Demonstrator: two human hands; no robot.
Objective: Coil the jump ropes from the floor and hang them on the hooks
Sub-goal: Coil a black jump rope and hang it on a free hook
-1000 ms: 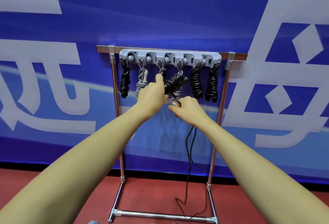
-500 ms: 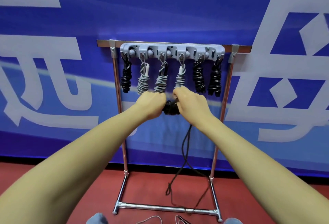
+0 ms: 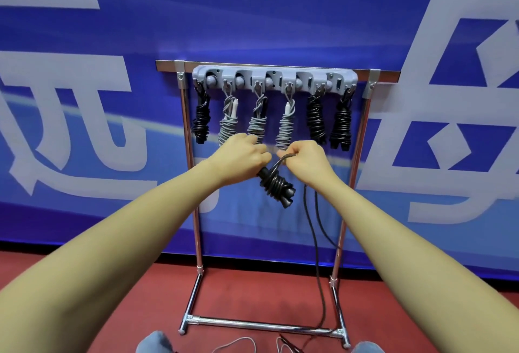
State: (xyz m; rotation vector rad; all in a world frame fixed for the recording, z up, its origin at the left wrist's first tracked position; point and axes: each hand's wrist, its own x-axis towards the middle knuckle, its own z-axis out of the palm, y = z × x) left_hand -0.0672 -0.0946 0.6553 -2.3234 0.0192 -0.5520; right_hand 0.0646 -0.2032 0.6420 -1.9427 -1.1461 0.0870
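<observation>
My left hand grips the handles of a black jump rope, part of it wound round them in a bundle that points down to the right. My right hand pinches a loop of the same rope just right of the left hand. The rope's loose length hangs from my right hand to the floor. Above my hands, a grey hook rail on a chrome stand carries several coiled ropes, black ones at both ends and grey ones in the middle.
The chrome stand rises from the red floor in front of a blue banner wall. A grey rope end and more black rope lie on the floor by my feet. My shoes show at the bottom edge.
Both hands dropped below the hanging coils. The wound bundle swung from level between my hands to pointing down-right, and my right hand has drawn a loop up from it.
</observation>
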